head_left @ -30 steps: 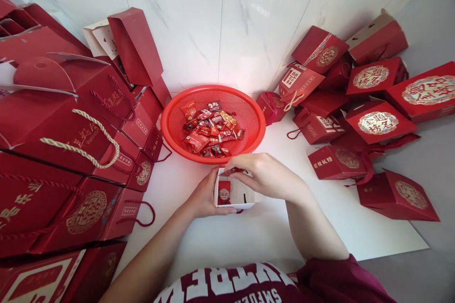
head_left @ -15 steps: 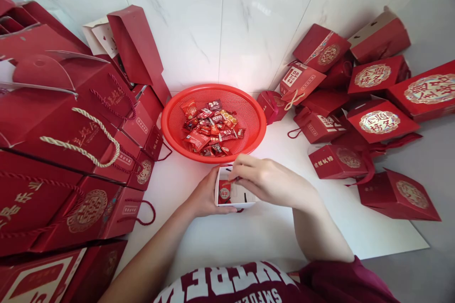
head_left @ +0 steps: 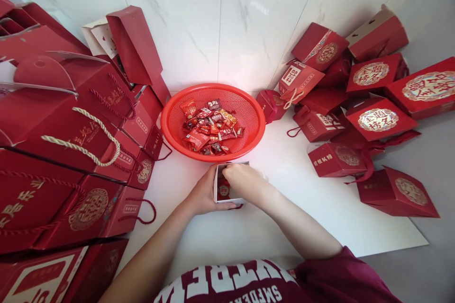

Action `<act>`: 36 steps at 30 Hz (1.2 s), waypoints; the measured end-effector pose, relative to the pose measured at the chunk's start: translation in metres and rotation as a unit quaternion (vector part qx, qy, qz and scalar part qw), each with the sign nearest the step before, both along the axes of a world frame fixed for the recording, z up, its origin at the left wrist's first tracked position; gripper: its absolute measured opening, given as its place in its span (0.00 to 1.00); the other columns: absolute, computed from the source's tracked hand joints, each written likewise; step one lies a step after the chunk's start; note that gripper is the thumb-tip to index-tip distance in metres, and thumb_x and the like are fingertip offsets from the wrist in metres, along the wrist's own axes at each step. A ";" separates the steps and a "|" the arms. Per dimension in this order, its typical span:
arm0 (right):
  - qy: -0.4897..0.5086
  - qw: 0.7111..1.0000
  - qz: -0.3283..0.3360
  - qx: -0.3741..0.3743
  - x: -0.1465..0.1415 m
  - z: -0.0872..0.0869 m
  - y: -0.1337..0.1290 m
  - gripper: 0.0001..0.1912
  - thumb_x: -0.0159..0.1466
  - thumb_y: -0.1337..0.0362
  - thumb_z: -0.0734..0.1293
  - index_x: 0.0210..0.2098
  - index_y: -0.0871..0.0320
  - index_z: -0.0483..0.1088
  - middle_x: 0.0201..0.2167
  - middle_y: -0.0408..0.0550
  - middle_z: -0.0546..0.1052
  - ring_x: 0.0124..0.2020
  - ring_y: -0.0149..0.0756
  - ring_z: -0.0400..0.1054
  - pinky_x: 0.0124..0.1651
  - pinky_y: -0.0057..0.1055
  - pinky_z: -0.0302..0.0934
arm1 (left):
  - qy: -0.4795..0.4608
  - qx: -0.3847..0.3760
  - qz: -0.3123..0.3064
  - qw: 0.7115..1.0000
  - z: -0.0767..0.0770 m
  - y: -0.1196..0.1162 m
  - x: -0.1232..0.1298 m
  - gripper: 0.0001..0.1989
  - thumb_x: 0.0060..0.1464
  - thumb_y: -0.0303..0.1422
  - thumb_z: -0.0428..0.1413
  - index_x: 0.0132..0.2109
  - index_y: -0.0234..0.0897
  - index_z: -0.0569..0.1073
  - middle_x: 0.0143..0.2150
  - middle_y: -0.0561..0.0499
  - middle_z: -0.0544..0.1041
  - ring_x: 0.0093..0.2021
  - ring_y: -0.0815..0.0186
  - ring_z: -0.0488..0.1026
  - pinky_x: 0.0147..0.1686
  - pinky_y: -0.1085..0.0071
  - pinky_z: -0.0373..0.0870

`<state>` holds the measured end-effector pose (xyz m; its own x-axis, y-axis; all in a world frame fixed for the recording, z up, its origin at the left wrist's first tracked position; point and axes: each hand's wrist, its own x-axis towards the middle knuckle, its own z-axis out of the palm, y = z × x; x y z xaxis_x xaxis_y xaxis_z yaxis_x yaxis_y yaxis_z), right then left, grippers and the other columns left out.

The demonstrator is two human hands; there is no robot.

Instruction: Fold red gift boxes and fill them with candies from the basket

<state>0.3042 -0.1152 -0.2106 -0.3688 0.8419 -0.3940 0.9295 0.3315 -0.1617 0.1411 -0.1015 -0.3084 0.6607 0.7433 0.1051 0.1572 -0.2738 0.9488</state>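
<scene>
My left hand (head_left: 206, 194) is closed round the left side of a small open gift box (head_left: 216, 184), white on its rim, holding it on the white table. Inside the box lies a red wrapped sweet (head_left: 223, 191) with a round pale print. My right hand (head_left: 245, 180) reaches into the box from the right. Its fingers are curled and their tips are hidden below the rim, so what they pinch does not show. Just beyond the box stands a red plastic colander (head_left: 165, 125) with several wrapped sweets (head_left: 213, 125) in it.
Large red gift bags with rope handles (head_left: 88, 151) are stacked along the left. Several smaller red gift boxes (head_left: 341, 158) are piled at the right. A white tiled wall (head_left: 188, 19) rises behind the colander. The white table's (head_left: 320, 213) edge runs at lower right.
My right hand has gone from above the box, where it pinched a small wrapped item, down into it, with the fingertips now out of sight. My left hand keeps its hold on the box.
</scene>
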 end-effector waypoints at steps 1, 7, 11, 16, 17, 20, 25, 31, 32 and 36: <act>0.002 1.000 -0.002 0.004 0.001 -0.001 0.001 0.13 0.68 0.75 0.59 0.46 0.65 0.73 0.44 0.64 0.78 0.46 0.46 0.77 0.44 0.32 0.67 | -0.002 -0.003 0.000 1.000 0.000 0.000 0.000 0.49 0.37 0.40 0.73 0.63 0.41 0.58 0.63 0.39 0.67 0.63 0.47 0.67 0.62 0.51 0.64; 0.028 0.999 0.021 0.025 0.012 0.003 0.000 0.13 0.66 0.75 0.60 0.43 0.62 0.75 0.38 0.57 0.80 0.38 0.44 0.78 0.38 0.31 0.66 | 0.016 -0.015 -0.003 1.000 0.000 0.001 -0.002 0.51 0.37 0.41 0.73 0.64 0.41 0.56 0.61 0.39 0.68 0.60 0.47 0.70 0.58 0.52 0.68; 0.048 0.995 0.082 0.011 0.015 -0.001 -0.002 0.12 0.65 0.73 0.62 0.33 0.61 0.77 0.36 0.55 0.81 0.38 0.43 0.77 0.39 0.30 0.64 | 0.026 -0.005 0.008 1.000 -0.003 0.001 -0.003 0.51 0.35 0.41 0.74 0.63 0.41 0.56 0.60 0.39 0.69 0.59 0.46 0.70 0.57 0.50 0.68; 0.015 0.996 0.081 -0.013 0.011 -0.007 -0.001 0.14 0.68 0.69 0.62 0.35 0.64 0.79 0.40 0.58 0.81 0.40 0.46 0.78 0.39 0.32 0.65 | 0.018 -0.008 -0.006 1.000 -0.002 0.001 -0.004 0.50 0.35 0.38 0.74 0.62 0.42 0.57 0.60 0.40 0.71 0.60 0.47 0.70 0.59 0.50 0.68; 0.009 0.997 0.077 -0.016 0.010 -0.008 0.000 0.13 0.67 0.69 0.62 0.36 0.65 0.79 0.39 0.59 0.81 0.39 0.47 0.78 0.38 0.33 0.65 | 0.013 -0.009 -0.009 1.000 -0.002 0.001 -0.004 0.50 0.35 0.38 0.74 0.62 0.43 0.56 0.60 0.40 0.70 0.60 0.47 0.70 0.59 0.50 0.67; -0.009 0.997 0.074 -0.025 0.007 -0.011 0.002 0.13 0.66 0.68 0.63 0.37 0.66 0.79 0.36 0.61 0.82 0.38 0.49 0.78 0.37 0.34 0.66 | 0.003 -0.010 -0.010 1.000 -0.001 0.001 -0.003 0.51 0.34 0.36 0.74 0.63 0.43 0.56 0.62 0.39 0.70 0.61 0.46 0.70 0.60 0.50 0.67; -0.020 0.997 0.078 -0.021 0.005 -0.016 0.004 0.13 0.66 0.67 0.64 0.39 0.67 0.79 0.40 0.65 0.81 0.41 0.52 0.78 0.39 0.35 0.66 | -0.006 -0.018 -0.007 1.000 -0.001 0.000 -0.002 0.52 0.33 0.36 0.75 0.63 0.43 0.57 0.61 0.39 0.70 0.61 0.45 0.70 0.60 0.47 0.67; 0.005 0.994 0.100 -0.032 0.010 -0.014 0.005 0.16 0.68 0.62 0.62 0.40 0.64 0.79 0.39 0.60 0.82 0.39 0.48 0.77 0.37 0.34 0.63 | 0.001 -0.018 -0.009 1.000 -0.002 0.000 -0.003 0.51 0.34 0.36 0.74 0.63 0.45 0.57 0.61 0.40 0.70 0.60 0.47 0.70 0.59 0.48 0.68; 0.011 0.993 0.109 -0.037 0.010 -0.014 0.005 0.16 0.68 0.62 0.61 0.42 0.63 0.79 0.38 0.57 0.82 0.38 0.46 0.78 0.36 0.32 0.62 | 0.005 -0.015 -0.007 1.000 -0.002 0.000 -0.004 0.51 0.34 0.36 0.75 0.62 0.44 0.57 0.60 0.40 0.70 0.60 0.47 0.70 0.59 0.48 0.68; 0.016 0.987 0.147 -0.065 0.011 -0.016 0.006 0.14 0.68 0.65 0.61 0.43 0.57 0.79 0.37 0.52 0.82 0.35 0.42 0.77 0.32 0.31 0.59 | 0.017 -0.007 0.001 1.000 -0.005 0.000 -0.005 0.53 0.32 0.37 0.75 0.63 0.45 0.56 0.62 0.39 0.69 0.61 0.46 0.69 0.60 0.48 0.67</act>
